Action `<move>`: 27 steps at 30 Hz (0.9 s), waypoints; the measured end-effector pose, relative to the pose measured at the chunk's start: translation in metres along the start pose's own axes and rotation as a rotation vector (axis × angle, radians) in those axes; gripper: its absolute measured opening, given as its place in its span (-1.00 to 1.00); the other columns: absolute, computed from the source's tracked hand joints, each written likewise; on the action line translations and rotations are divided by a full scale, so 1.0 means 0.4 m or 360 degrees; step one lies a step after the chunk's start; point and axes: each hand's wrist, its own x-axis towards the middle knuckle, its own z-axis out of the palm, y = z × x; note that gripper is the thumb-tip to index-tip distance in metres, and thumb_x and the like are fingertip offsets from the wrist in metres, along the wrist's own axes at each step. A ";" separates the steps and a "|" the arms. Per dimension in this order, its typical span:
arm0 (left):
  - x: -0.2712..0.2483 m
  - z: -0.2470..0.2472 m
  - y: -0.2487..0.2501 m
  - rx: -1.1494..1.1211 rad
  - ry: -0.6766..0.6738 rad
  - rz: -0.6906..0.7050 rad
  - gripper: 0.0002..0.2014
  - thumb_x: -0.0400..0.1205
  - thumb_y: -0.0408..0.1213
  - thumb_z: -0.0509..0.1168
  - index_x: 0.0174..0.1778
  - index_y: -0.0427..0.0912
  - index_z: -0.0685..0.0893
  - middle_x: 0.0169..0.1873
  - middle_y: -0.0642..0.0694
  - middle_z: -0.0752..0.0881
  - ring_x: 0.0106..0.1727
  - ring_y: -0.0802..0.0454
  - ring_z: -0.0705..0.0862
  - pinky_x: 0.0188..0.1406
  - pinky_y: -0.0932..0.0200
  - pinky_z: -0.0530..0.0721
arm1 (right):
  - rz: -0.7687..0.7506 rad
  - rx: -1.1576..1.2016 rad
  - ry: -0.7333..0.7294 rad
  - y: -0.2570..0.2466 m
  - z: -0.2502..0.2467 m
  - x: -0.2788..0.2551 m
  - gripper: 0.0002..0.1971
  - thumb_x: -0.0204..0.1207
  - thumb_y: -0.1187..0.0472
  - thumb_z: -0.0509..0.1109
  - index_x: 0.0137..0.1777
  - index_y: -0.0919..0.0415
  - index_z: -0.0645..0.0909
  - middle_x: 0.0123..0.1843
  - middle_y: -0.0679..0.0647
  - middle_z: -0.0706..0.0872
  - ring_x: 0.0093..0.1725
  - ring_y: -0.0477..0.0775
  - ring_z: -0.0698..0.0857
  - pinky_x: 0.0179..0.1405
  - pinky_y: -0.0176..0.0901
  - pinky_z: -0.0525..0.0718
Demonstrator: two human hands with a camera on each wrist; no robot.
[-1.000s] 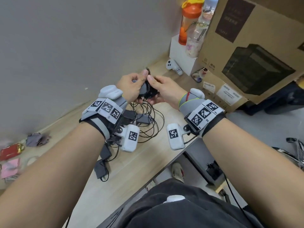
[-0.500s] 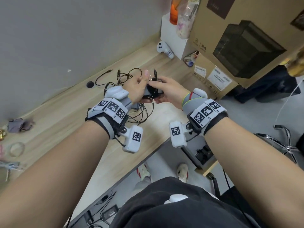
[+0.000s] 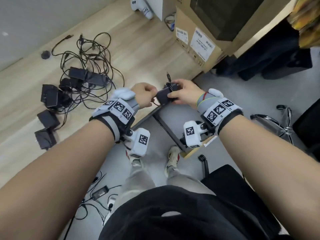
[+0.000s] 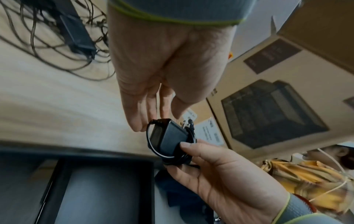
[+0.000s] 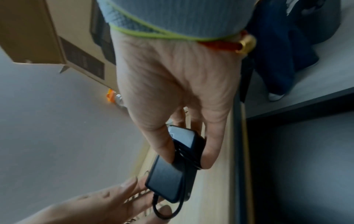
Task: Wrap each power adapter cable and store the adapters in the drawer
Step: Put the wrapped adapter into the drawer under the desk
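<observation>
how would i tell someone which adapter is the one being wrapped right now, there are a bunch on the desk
Start at the wooden desk and go to its front edge, right of the tangled pile of adapters. The black power adapter is held in the air there, between the left hand and right hand. It alone is off the desk, its cable wound round its body.

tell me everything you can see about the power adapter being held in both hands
The power adapter is a black, matte plastic block with metal plug prongs at one end. Its thin black cable is wound around the body, the barrel plug sticking up. The right hand pinches it across the coils; the left hand touches its other end. It is held just past the wooden desk's edge.
</observation>
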 end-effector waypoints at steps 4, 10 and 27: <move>0.034 0.128 -0.039 -0.0034 -0.0109 -0.0095 -0.92 0.68 -0.41 0.31 0.01 -0.16 0.67 -0.24 -0.16 0.66 -0.25 -0.05 0.63 -0.01 -0.09 0.74 | 0.0044 -0.0147 0.0051 0.098 -0.093 0.019 -0.45 0.45 0.45 0.50 0.43 0.19 0.52 0.22 0.24 0.66 0.19 0.29 0.72 0.08 0.24 0.78; 0.112 0.325 -0.095 0.0196 -0.0320 -0.0113 -0.72 0.62 -0.44 0.30 0.24 -0.26 0.70 -0.11 -0.10 0.69 -0.08 -0.06 0.67 0.12 -0.04 0.72 | 0.0099 -0.0320 0.0033 0.276 -0.211 0.098 -0.46 0.49 0.48 0.43 0.42 0.06 0.48 0.28 0.28 0.64 0.20 0.32 0.71 0.05 0.25 0.79; 0.355 0.738 -0.288 0.0823 -0.0705 -0.0084 -0.44 0.67 -0.32 0.30 0.62 -0.13 0.37 0.54 -0.18 0.49 0.53 -0.13 0.48 0.53 0.05 0.41 | 0.0315 -0.1313 0.0372 0.658 -0.385 0.293 -0.41 0.51 0.32 0.33 0.54 -0.05 0.41 0.45 0.30 0.43 0.33 0.42 0.58 0.44 0.03 0.54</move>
